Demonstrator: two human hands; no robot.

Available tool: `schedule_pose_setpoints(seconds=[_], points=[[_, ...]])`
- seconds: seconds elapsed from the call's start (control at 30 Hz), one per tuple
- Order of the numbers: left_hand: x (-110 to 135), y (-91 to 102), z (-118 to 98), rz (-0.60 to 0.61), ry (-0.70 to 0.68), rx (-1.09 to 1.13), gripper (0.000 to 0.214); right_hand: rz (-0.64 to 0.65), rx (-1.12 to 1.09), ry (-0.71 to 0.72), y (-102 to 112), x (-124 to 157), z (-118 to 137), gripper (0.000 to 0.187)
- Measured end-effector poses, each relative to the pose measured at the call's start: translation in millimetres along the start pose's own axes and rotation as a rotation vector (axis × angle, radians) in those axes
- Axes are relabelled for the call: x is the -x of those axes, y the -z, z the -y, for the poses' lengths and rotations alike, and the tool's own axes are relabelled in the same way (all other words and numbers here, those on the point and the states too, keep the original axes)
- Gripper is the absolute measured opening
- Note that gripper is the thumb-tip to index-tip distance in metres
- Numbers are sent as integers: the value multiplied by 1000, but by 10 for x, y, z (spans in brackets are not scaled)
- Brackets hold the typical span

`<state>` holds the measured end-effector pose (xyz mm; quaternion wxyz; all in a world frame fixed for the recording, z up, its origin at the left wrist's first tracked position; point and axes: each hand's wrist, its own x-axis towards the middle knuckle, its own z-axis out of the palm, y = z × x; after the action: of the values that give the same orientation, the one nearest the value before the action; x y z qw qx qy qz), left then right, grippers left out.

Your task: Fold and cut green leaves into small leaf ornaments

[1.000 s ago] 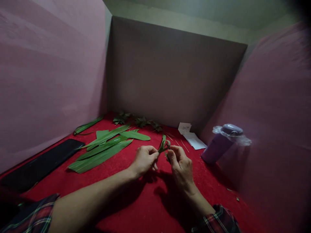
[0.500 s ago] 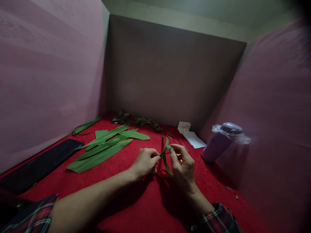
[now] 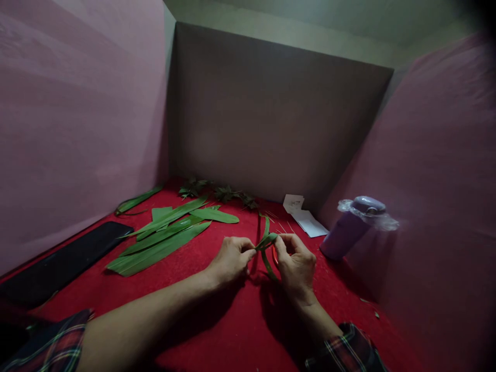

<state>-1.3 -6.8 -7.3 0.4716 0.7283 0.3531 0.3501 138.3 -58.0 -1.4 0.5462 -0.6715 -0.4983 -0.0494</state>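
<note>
Between my two hands a narrow green leaf strip is folded or looped, with one end rising behind and another hanging below in a curve. My left hand pinches its left end between thumb and fingertips. The right end is pinched by my right hand, thumb against forefinger. Something shiny and reddish shows beside the right fingers, too small to make out. To the left of my hands lie several long green leaves, overlapping on the red cloth.
A dark flat case or board lies at the left. Leafy sprigs are along the back wall. Thin sticks and white papers lie behind my right hand. A purple tumbler with plastic wrap stands at the right wall.
My right hand has shifted slightly to the right with its end of the leaf strip, so more of the strip shows between my hands. My left hand has stayed in place.
</note>
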Motion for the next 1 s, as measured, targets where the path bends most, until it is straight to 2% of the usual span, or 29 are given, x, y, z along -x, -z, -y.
schedule_pose_setpoints(seconds=[0.13, 0.3, 0.37, 0.53, 0.8, 1.0], points=[[5, 8, -3, -13, -20, -25, 19, 13, -9, 22, -8, -11, -23, 17], [-10, 18, 16, -24, -53, -101, 22, 8, 8, 209, 4, -18, -37, 17], [-11, 25, 10, -22, -56, -107, 22, -8, 54, 237, 21, -19, -19, 16], [2, 34, -6, -11, -70, -138, 23, -47, 107, 164, 33, -16, 8, 18], [6, 46, -19, 17, -126, -189, 23, -15, 114, 165, 15, -17, -20, 19], [9, 44, -27, 40, -56, -87, 20, 29, 81, 116, 20, -36, -27, 19]])
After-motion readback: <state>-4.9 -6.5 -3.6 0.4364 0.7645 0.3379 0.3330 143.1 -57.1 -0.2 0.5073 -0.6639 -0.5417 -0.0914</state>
